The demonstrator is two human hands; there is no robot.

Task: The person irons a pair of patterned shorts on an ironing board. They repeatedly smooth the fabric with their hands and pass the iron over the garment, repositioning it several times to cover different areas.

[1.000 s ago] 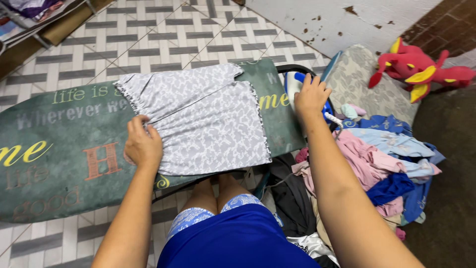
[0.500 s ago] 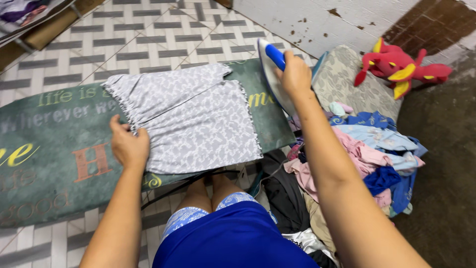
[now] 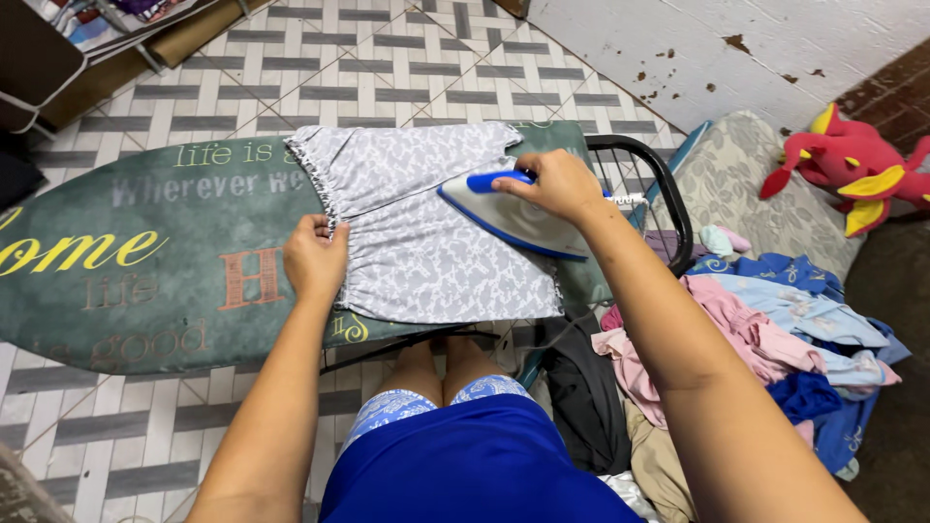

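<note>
A grey patterned garment (image 3: 426, 228) lies spread on a green ironing board (image 3: 126, 261) with lettering printed on its cover. My left hand (image 3: 314, 260) presses down on the garment's gathered left edge. My right hand (image 3: 554, 187) grips the blue handle of a white and blue iron (image 3: 509, 215), which rests flat on the right part of the garment.
A black wire iron rest (image 3: 647, 184) sticks out at the board's right end. A pile of pink, blue and dark clothes (image 3: 765, 329) lies to the right on the floor, with a patterned cushion (image 3: 746, 184) and a red plush toy (image 3: 857, 165) behind. Tiled floor surrounds the board.
My right hand lifted the iron off the rest at the board's right end and brought it left and down onto the garment. My left hand stayed on the garment's edge.
</note>
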